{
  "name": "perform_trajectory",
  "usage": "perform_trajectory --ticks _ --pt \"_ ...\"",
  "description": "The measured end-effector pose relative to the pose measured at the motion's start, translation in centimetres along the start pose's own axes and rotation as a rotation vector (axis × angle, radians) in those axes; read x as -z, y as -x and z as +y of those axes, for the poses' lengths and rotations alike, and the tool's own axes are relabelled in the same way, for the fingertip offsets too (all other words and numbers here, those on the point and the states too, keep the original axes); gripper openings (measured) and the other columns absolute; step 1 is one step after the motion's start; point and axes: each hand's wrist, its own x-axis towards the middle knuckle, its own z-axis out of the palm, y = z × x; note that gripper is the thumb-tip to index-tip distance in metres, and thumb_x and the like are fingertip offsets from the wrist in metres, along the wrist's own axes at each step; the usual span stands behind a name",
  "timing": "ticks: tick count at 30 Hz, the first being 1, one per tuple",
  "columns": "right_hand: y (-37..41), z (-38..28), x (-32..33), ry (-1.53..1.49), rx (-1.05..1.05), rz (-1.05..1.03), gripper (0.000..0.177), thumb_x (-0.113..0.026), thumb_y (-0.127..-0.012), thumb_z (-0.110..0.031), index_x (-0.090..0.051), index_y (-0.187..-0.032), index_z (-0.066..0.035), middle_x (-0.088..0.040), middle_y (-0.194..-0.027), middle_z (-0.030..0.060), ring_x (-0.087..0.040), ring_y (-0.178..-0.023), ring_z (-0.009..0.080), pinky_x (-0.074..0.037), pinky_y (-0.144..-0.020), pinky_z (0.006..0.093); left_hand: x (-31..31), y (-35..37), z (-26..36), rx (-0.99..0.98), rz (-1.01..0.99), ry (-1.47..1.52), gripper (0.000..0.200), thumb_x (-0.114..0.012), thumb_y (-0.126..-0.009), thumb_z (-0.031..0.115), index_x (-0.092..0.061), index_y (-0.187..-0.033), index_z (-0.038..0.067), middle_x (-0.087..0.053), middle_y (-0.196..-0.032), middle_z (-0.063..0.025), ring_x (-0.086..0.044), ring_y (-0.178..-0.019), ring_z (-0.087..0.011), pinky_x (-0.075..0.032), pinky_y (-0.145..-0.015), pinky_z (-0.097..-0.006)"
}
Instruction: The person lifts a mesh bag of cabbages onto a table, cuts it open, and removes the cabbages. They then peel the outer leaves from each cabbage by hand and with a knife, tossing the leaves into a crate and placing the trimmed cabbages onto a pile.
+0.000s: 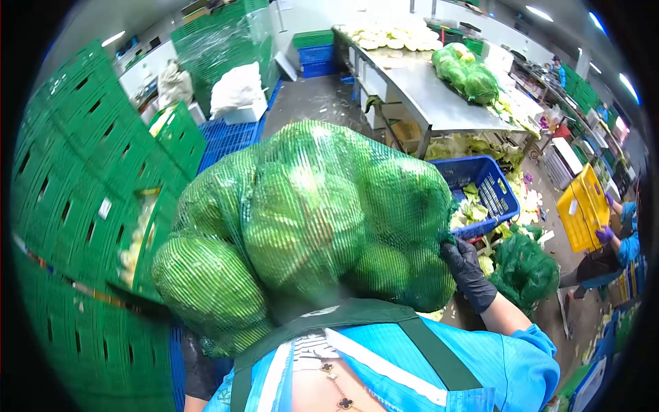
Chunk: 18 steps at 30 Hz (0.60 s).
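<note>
A large green mesh bag [305, 206] full of round green cabbages fills the middle of the view, held up against my chest. My right hand [470, 268], in a black glove, is closed on the bag's right edge, where the netting bunches. Low on the left, my black-gloved left hand [199, 367] is at the bag's bottom corner, supporting it from below. Its fingers are mostly hidden by the cabbages and my sleeve. Beyond my right hand sits a blue crate [484, 168] with leaf scraps inside. A heap of empty green netting [525, 268] lies on the floor nearby.
Tall stacks of green crates [82, 165] stand close on the left. Ahead, a steel table [439, 93] bears another mesh bag of cabbages [467, 72] and pale leaves. Blue pallets [230, 141] lie beyond the stacks. At right, a co-worker in blue holds a yellow crate [580, 209].
</note>
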Motion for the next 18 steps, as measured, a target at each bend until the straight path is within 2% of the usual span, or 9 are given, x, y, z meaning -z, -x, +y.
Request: perform_trajectory --ticks 3,4,6,8,10,14,17,18 --pt "3.1 -1.4 0.0 0.024 -0.043 0.075 0.032 -0.05 -0.086 -0.021 -0.058 -0.107 0.001 -0.057 -0.079 0.0014 -0.05 -0.072 0.0091 -0.043 -0.065 0.0263 0.2 -1.8 -1.0 0.016 -0.066 0.032 0.036 -0.047 -0.09 0.026 -0.05 -0.117 0.003 -0.055 -0.111 -0.0099 -0.054 -0.099 -0.0209 -0.046 -0.082 -0.0334" --pt "4.0 -1.3 -0.3 0.001 -0.012 0.11 0.031 -0.05 -0.087 -0.023 -0.059 -0.102 0.002 -0.057 -0.077 0.0016 -0.05 -0.072 0.0095 -0.043 -0.065 0.0265 0.2 -2.3 -1.5 0.024 -0.092 0.045 0.036 -0.047 -0.09 0.026 -0.05 -0.118 0.003 -0.055 -0.111 -0.0099 -0.054 -0.099 -0.0209 -0.046 -0.082 -0.0334" --pt "5.2 -2.4 -0.9 0.151 -0.002 0.148 0.029 -0.05 -0.087 -0.024 -0.059 -0.097 0.002 -0.056 -0.076 0.001 -0.049 -0.07 0.0099 -0.042 -0.064 0.0262 0.1 -4.4 -2.6 0.044 -0.147 0.06 0.036 -0.047 -0.09 0.026 -0.05 -0.118 0.003 -0.055 -0.111 -0.0099 -0.054 -0.099 -0.0209 -0.046 -0.082 -0.0334" --pt "5.4 -0.9 -1.4 0.04 0.039 0.205 0.028 -0.05 -0.087 -0.025 -0.058 -0.092 0.002 -0.055 -0.075 0.0008 -0.049 -0.069 0.0103 -0.041 -0.063 0.026 1.1 -5.9 -3.0 0.055 -0.185 0.06 0.036 -0.047 -0.09 0.027 -0.05 -0.118 0.003 -0.055 -0.112 -0.0098 -0.053 -0.099 -0.0209 -0.046 -0.082 -0.0334" --pt "6.8 -4.0 -2.0 0.09 0.033 0.165 0.028 -0.05 -0.088 -0.026 -0.058 -0.095 0.0 -0.055 -0.076 0.0003 -0.049 -0.071 0.01 -0.041 -0.064 0.0263 2.5 -7.0 -4.0 0.097 -0.212 0.062 0.037 -0.047 -0.09 0.027 -0.05 -0.118 0.003 -0.055 -0.112 -0.0098 -0.053 -0.099 -0.0209 -0.046 -0.082 -0.0334" --pt "9.3 -2.9 -3.4 0.128 0.009 0.28 0.032 -0.05 -0.087 -0.027 -0.059 -0.101 0.001 -0.056 -0.078 0.0008 -0.05 -0.072 0.0098 -0.042 -0.066 0.0262 4.4 -12.5 -7.7 0.136 -0.275 0.067 0.037 -0.047 -0.09 0.028 -0.05 -0.118 0.003 -0.055 -0.112 -0.0098 -0.053 -0.1 -0.0208 -0.046 -0.082 -0.0334" --pt "12.1 -3.5 -6.6 0.186 0.008 0.372 0.03 -0.05 -0.087 -0.025 -0.059 -0.101 0.001 -0.056 -0.077 0.0007 -0.05 -0.071 0.0099 -0.042 -0.067 0.0262 -1.1 -11.1 -1.1 0.027 -0.423 0.079 0.034 -0.045 -0.091 0.028 -0.051 -0.114 0.003 -0.056 -0.109 -0.0081 -0.054 -0.094 -0.0209 -0.046 -0.078 -0.0329" --pt "13.8 -3.8 -7.1 0.255 0.016 0.397 0.029 -0.049 -0.088 -0.023 -0.06 -0.099 0.001 -0.056 -0.076 0.0002 -0.05 -0.07 0.0099 -0.042 -0.067 0.0262 -0.4 -12.2 -1.8 0.039 -0.463 0.071 0.034 -0.045 -0.091 0.028 -0.051 -0.114 0.003 -0.056 -0.109 -0.0081 -0.054 -0.094 -0.0209 -0.046 -0.078 -0.0329"
